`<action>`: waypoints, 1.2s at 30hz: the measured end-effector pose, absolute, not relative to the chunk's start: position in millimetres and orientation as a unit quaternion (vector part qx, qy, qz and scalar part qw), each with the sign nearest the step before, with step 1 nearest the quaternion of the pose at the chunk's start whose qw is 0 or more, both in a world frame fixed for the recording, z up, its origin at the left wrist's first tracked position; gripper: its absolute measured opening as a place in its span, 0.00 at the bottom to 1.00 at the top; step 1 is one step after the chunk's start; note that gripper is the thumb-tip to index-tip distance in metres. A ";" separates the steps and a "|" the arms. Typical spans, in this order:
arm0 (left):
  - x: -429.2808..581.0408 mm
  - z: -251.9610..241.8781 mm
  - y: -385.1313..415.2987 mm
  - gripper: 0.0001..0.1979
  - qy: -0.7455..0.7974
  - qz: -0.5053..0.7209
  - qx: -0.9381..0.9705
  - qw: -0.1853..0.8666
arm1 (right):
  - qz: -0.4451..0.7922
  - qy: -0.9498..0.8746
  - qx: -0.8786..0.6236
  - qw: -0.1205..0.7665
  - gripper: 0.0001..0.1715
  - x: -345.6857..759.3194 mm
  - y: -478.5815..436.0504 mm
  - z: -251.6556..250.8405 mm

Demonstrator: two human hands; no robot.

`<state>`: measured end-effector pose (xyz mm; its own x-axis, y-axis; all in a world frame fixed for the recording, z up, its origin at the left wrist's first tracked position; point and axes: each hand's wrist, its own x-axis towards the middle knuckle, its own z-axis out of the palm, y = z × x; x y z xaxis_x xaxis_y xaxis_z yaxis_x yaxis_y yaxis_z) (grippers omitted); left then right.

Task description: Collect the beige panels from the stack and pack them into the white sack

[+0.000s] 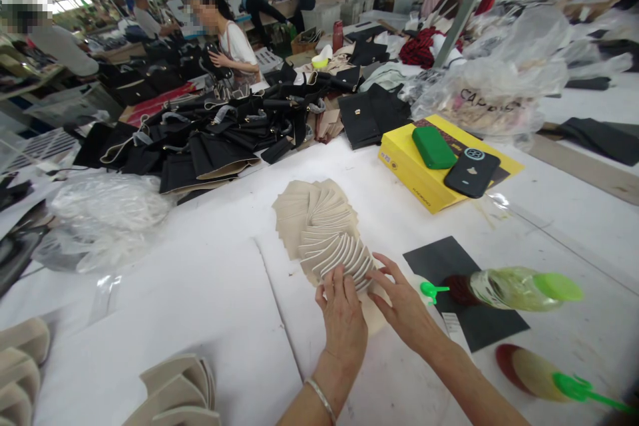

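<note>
Overlapping beige panels (332, 239) with pale edges lie fanned out in a curved pile on the white table. My left hand (344, 313), with a bracelet at its wrist, has its bent fingers pressed together on the near end of this pile. The left thumb is hidden. My right hand (402, 303) is at the pile's near right side. Its fingers are spread, and the fingertips touch or nearly touch the panel edges; exact contact is unclear. More beige panels (174, 389) lie at the lower left.
A yellow box (419, 183) carries a green case (433, 148) and a dark phone (472, 173). Right of my hands are a black sheet (492, 333), a green-capped bottle (519, 288) and another bottle (534, 373). Black bag pieces (214, 153) are heaped behind; a co-worker (234, 43) is beyond.
</note>
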<state>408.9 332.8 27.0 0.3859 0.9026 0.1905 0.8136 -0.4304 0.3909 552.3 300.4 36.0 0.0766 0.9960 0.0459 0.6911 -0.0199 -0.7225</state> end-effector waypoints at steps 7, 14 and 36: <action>411.7 28.0 337.9 0.22 0.521 0.168 0.827 0.125 | 0.248 -0.631 -0.671 0.299 0.21 551.2 301.5 33.0; 417.5 24.9 337.0 0.31 0.539 0.165 0.817 0.118 | 0.254 -0.630 -0.671 0.297 0.23 550.9 302.1 33.5; 410.6 25.4 325.0 0.30 0.566 0.180 0.783 0.186 | 0.257 -0.607 -0.679 0.323 0.21 551.4 298.6 26.7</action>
